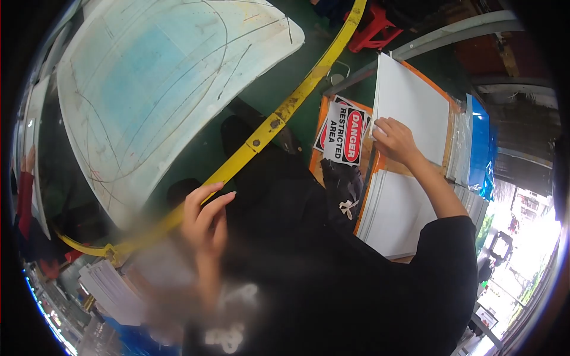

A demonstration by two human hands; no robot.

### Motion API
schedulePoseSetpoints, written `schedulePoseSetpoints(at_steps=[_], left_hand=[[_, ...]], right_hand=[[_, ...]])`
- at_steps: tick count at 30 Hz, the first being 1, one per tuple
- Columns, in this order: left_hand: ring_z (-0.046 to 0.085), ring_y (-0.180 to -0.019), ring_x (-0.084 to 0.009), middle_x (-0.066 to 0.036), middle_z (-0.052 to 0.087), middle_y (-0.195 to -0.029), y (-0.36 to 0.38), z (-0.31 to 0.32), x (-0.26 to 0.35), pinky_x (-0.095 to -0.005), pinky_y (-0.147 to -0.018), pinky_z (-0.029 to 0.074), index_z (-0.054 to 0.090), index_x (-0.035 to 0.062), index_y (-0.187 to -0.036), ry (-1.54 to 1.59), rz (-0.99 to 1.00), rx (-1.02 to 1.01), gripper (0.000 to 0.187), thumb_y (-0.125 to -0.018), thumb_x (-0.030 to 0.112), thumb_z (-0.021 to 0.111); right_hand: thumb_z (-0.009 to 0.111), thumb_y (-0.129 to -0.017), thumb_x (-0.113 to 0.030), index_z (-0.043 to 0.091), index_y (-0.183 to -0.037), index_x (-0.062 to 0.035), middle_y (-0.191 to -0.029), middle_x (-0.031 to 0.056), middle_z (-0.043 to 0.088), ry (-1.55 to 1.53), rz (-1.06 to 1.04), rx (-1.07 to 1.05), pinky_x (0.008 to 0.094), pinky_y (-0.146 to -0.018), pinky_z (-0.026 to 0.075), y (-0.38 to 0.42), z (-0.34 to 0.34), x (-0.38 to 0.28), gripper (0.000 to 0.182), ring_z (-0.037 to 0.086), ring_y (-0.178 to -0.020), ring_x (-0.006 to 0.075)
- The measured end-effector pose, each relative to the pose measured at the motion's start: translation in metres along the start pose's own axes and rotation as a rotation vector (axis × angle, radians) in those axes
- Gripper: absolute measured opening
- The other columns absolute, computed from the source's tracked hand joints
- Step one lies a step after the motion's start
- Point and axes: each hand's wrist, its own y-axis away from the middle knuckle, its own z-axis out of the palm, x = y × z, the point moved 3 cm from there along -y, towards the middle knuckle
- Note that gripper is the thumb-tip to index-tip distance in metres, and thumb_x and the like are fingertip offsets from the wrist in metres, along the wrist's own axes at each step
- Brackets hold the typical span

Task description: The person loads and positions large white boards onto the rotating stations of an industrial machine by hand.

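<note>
My right hand is closed at the near left edge of the upper stack of white sheets, its fingers curled over the edge of the top sheet. How many sheets are in its grasp cannot be made out. My left hand is raised beside a yellow metal bar, fingers apart and loosely bent, with nothing visible in them. To the left of my right hand lie white signs reading "DANGER RESTRICTED AREA". Below that hand is a second stack of white sheets.
A large pale work table with dark marks stands beyond the yellow bar. A red stool is at the top. Blue plastic wrap lies at the right. Another person's red sleeve shows at the far left.
</note>
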Motion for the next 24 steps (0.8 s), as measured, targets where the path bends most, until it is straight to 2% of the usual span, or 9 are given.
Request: schedulePoseSetpoints(at_steps=[5, 9, 12, 14, 15, 17, 20, 23, 24], left_hand=[[0.059, -0.088, -0.0267, -0.010, 0.062, -0.100, -0.014, 0.011, 0.010, -0.0342, -0.076, 0.046, 0.068, 0.0091, -0.091, 0.082, 0.055, -0.062, 0.031, -0.065, -0.006, 0.060], [0.058, -0.091, -0.0266, -0.007, 0.060, -0.103, -0.012, 0.020, 0.009, -0.0351, -0.077, 0.047, 0.066, 0.0104, -0.094, 0.184, 0.096, -0.095, 0.031, -0.066, -0.002, 0.061], [0.057, -0.091, -0.0258, -0.006, 0.059, -0.103, -0.005, 0.054, 0.001, -0.0354, -0.076, 0.047, 0.064, 0.0100, -0.093, 0.205, 0.120, -0.188, 0.024, -0.072, 0.001, 0.060], [0.057, -0.088, -0.0267, -0.007, 0.059, -0.100, -0.008, 0.070, 0.003, -0.0353, -0.075, 0.047, 0.063, 0.0092, -0.093, 0.446, 0.061, -0.094, 0.016, -0.078, 0.006, 0.057], [0.058, -0.089, -0.0253, -0.008, 0.059, -0.101, -0.015, 0.072, 0.009, -0.0343, -0.075, 0.047, 0.062, 0.0079, -0.094, 0.531, -0.024, -0.165, 0.015, -0.081, 0.011, 0.058], [0.058, -0.089, -0.0229, -0.009, 0.059, -0.102, -0.024, 0.101, 0.015, -0.0331, -0.073, 0.048, 0.058, 0.0066, -0.103, 0.820, -0.221, -0.345, 0.027, -0.084, 0.026, 0.059], [0.056, -0.092, -0.0211, -0.011, 0.057, -0.103, -0.035, 0.156, 0.049, -0.0297, -0.073, 0.048, 0.043, 0.0075, -0.125, 1.226, -0.670, -0.766, 0.059, -0.084, 0.047, 0.058], [0.057, -0.080, -0.0169, -0.013, 0.053, -0.103, -0.047, 0.172, 0.079, -0.0321, -0.060, 0.050, 0.036, 0.0072, -0.129, 1.576, -0.650, -0.833, 0.067, -0.082, 0.049, 0.059], [0.059, -0.076, -0.0158, -0.014, 0.052, -0.104, -0.052, 0.183, 0.086, -0.0359, -0.054, 0.051, 0.038, 0.0055, -0.127, 1.705, -0.597, -0.820, 0.063, -0.083, 0.045, 0.059]], right_hand=[[0.070, -0.053, -0.011, 0.056, -0.081, -0.0101, -0.111, 0.0186, 0.057, -0.068, 0.144, 0.121, 0.0373, -0.078, 0.050, 0.022, 0.002, 0.019, 0.031, 0.058, -0.101, 0.0332], [0.071, -0.061, -0.014, 0.055, -0.078, -0.0074, -0.112, 0.0238, 0.054, -0.057, -0.015, 0.161, 0.0503, -0.091, 0.043, 0.018, -0.023, 0.010, 0.024, 0.054, -0.105, 0.0396], [0.061, -0.072, -0.002, 0.056, -0.081, -0.0045, -0.109, 0.0252, 0.056, -0.040, 0.184, 0.078, 0.0485, -0.087, 0.047, 0.069, 0.027, 0.036, 0.011, 0.055, -0.101, 0.0433], [0.057, -0.080, -0.004, 0.055, -0.106, 0.0027, -0.116, 0.0230, 0.054, -0.066, 0.143, 0.183, 0.0410, -0.090, 0.045, 0.100, 0.040, 0.053, 0.027, 0.054, -0.107, 0.0377], [0.055, -0.086, -0.026, 0.058, -0.109, 0.0030, -0.110, 0.0225, 0.058, -0.076, 0.396, 0.120, 0.0419, -0.093, 0.042, 0.091, 0.009, 0.028, 0.037, 0.053, -0.108, 0.0347], [0.054, -0.087, -0.016, 0.060, -0.102, 0.0032, -0.100, 0.0234, 0.060, -0.126, 0.153, 0.485, 0.0433, -0.085, 0.047, 0.034, -0.066, -0.027, 0.026, 0.058, -0.098, 0.0363], [0.052, -0.085, -0.006, 0.059, -0.103, 0.0049, -0.104, 0.0261, 0.058, -0.121, 0.099, 0.629, 0.0441, -0.083, 0.048, -0.004, -0.125, -0.102, 0.021, 0.057, -0.098, 0.0393], [0.054, -0.085, -0.014, 0.055, -0.111, 0.0033, -0.112, 0.0282, 0.052, -0.403, -0.054, 0.634, 0.0454, -0.088, 0.046, -0.021, -0.123, -0.144, 0.032, 0.052, -0.105, 0.0417], [0.059, -0.083, -0.023, 0.050, -0.119, 0.0032, -0.123, 0.0290, 0.044, -0.525, -0.044, 0.446, 0.0469, -0.096, 0.039, -0.014, -0.104, -0.142, 0.045, 0.046, -0.114, 0.0415]])
